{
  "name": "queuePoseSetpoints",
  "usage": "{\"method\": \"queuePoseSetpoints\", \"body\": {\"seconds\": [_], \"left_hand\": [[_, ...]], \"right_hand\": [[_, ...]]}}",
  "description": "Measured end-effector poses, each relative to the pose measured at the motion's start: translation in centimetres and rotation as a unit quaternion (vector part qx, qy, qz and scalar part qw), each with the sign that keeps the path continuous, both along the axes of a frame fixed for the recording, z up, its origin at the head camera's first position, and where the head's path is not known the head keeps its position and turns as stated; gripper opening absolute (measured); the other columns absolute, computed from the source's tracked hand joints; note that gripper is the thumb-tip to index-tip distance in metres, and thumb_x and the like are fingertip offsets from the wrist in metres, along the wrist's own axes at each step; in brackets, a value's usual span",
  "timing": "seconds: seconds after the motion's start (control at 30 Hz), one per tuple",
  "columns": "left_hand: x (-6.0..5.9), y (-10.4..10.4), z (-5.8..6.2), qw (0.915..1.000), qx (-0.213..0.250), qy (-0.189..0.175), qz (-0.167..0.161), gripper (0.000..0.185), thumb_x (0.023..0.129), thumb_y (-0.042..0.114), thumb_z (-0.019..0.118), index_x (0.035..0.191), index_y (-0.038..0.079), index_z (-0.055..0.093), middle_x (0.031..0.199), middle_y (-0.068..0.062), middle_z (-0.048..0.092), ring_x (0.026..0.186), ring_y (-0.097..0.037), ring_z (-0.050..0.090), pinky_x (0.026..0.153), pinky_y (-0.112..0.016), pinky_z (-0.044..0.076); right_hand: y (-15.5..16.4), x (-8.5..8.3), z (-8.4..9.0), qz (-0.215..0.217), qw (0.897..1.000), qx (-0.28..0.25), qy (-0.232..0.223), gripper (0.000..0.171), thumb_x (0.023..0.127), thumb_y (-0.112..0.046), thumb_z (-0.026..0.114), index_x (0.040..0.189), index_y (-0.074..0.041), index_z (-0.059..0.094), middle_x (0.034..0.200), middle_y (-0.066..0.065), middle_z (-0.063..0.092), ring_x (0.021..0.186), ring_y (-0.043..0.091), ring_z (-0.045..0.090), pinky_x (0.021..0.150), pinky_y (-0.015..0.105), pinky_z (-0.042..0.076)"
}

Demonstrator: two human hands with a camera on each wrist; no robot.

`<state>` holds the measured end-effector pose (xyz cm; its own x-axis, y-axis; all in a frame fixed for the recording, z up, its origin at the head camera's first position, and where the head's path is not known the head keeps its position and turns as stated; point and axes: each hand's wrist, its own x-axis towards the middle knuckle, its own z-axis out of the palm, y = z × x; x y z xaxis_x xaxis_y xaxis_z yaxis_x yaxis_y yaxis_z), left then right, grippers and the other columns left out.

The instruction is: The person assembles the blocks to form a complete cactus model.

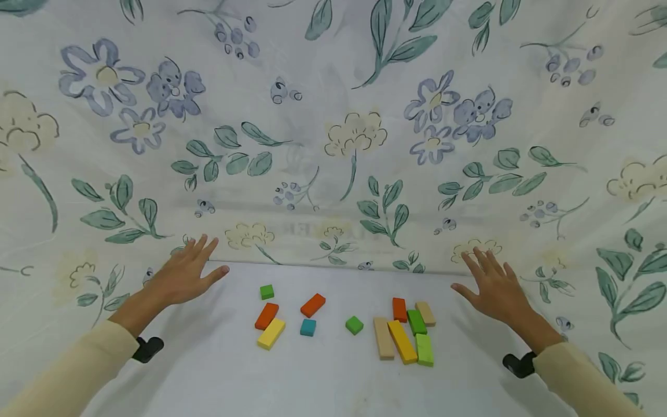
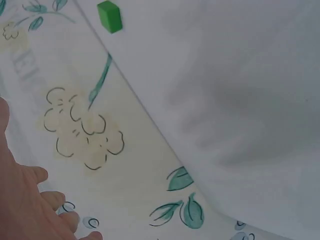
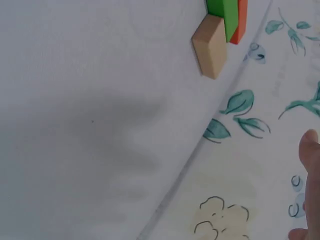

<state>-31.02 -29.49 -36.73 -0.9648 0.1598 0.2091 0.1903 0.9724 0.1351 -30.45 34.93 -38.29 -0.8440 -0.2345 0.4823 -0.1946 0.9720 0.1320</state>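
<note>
Both grips spread flat, holding nothing: left hand (image 1: 182, 275), right hand (image 1: 492, 286). Approach blocks (image 1: 403, 333) from above, avoid nudging neighbours.

I can read no text, label, brand or number anywhere in my views. Just above the back edge of the white table (image 1: 333, 370), the floral cloth (image 1: 333, 145) shows a faint grey band of what may be letters coming through from behind, and similar pale marks show on it in the left wrist view, but I cannot make out a single character. The coloured wooden blocks (image 1: 401, 333) on the table bear no markings I can see.
</note>
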Motion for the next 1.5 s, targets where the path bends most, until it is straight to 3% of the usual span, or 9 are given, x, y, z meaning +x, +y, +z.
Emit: {"method": "queuePoseSetpoints", "body": {"seconds": [0.53,0.7,0.87,1.03,1.27,1.5], "left_hand": [[0.5,3.6,-0.5,0.9996,-0.006,0.009,-0.024,0.095,0.081,0.077,0.031,0.151,0.016,0.011,0.154,-0.021,0.014,0.138,-0.047,0.012,0.104,-0.070,0.012],[0.4,4.6,-1.0,0.9995,-0.007,0.007,-0.028,0.094,0.081,0.076,0.036,0.151,0.017,0.012,0.154,-0.020,0.015,0.139,-0.046,0.013,0.105,-0.068,0.015],[0.5,5.8,-1.5,0.9992,-0.002,0.001,-0.040,0.096,0.078,0.077,0.041,0.150,0.018,0.016,0.154,-0.017,0.018,0.140,-0.043,0.015,0.105,-0.066,0.019],[1.1,7.2,-1.8,0.9986,0.004,0.003,-0.053,0.100,0.074,0.083,0.035,0.149,0.018,0.021,0.153,-0.014,0.023,0.139,-0.042,0.018,0.103,-0.066,0.025],[1.5,9.2,-1.6,0.9970,0.001,0.013,-0.077,0.090,0.079,0.074,0.044,0.148,0.020,0.024,0.153,-0.012,0.026,0.140,-0.039,0.020,0.104,-0.064,0.026],[1.6,10.3,-1.6,0.9964,-0.002,0.017,-0.083,0.097,0.073,0.084,0.035,0.148,0.022,0.026,0.153,-0.010,0.026,0.140,-0.039,0.020,0.102,-0.066,0.027]], "right_hand": [[-3.0,1.2,0.0,0.036,0.999,-0.002,-0.002,0.090,0.075,-0.059,0.065,0.147,-0.019,0.027,0.148,0.018,0.032,0.133,0.044,0.032,0.101,0.068,0.026],[-3.4,1.3,-0.1,0.047,0.999,0.000,0.003,0.089,0.075,-0.059,0.065,0.146,-0.019,0.028,0.148,0.017,0.033,0.132,0.043,0.033,0.101,0.067,0.027],[-3.8,1.7,-0.6,0.043,0.999,-0.002,-0.013,0.091,0.074,-0.060,0.065,0.147,-0.020,0.027,0.148,0.017,0.033,0.133,0.043,0.031,0.101,0.068,0.027],[-4.6,2.3,-0.9,0.047,0.998,-0.007,-0.034,0.093,0.075,-0.061,0.064,0.149,-0.024,0.021,0.150,0.015,0.030,0.134,0.043,0.029,0.102,0.067,0.027],[-5.9,3.1,-0.6,0.070,0.996,-0.012,-0.049,0.089,0.076,-0.061,0.063,0.147,-0.021,0.026,0.151,0.015,0.029,0.135,0.043,0.029,0.104,0.066,0.025],[-6.7,3.6,-0.5,0.077,0.995,-0.011,-0.061,0.087,0.078,-0.061,0.060,0.148,-0.025,0.023,0.152,0.013,0.027,0.136,0.042,0.027,0.105,0.066,0.024]]}}
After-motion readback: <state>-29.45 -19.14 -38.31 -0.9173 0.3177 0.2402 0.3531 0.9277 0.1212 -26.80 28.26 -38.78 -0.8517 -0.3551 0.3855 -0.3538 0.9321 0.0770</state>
